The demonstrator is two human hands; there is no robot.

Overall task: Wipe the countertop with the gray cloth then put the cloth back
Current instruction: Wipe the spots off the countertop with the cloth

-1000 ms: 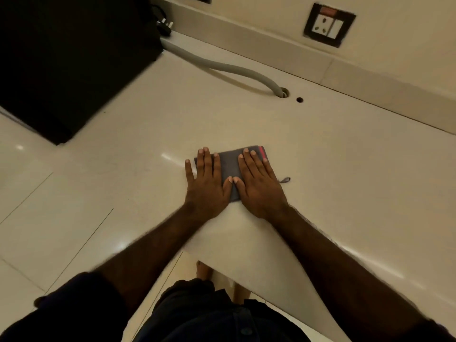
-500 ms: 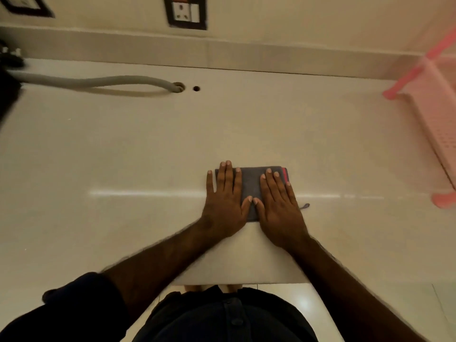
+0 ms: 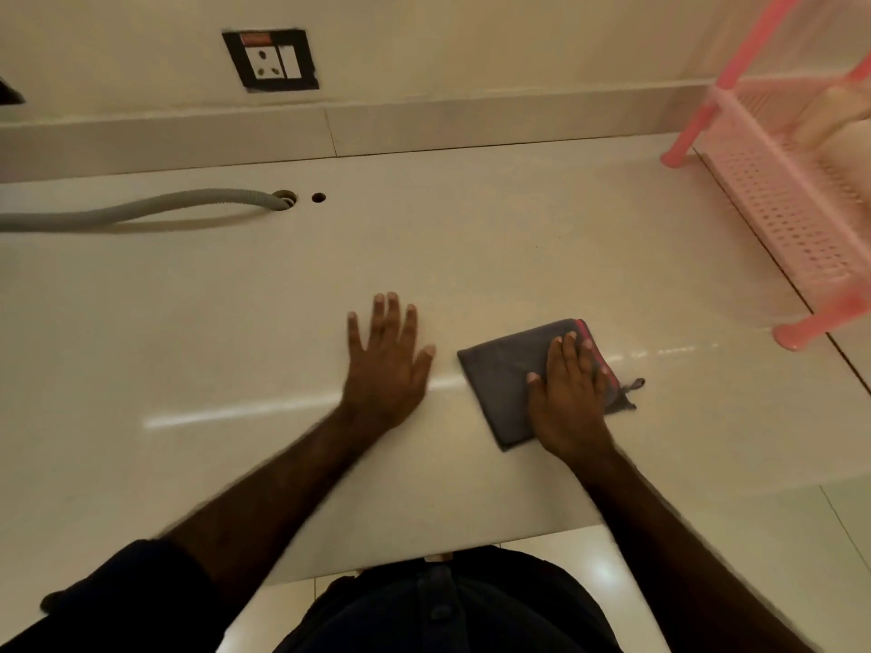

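Note:
A folded gray cloth with a red edge strip lies flat on the cream countertop, right of centre. My right hand presses flat on the cloth's right half, fingers stretched over it. To the cloth's left, my left hand rests flat on the bare countertop with its fingers spread, a small gap away from the cloth and holding nothing.
A pink plastic rack stands on the countertop at the right. A gray hose runs from the left into a hole near the back wall, with a smaller hole beside it. A wall socket sits above.
My left hand has come off the cloth and now lies on the bare counter. My right hand has slid the cloth to the right, turning it slightly. The view has swung right.

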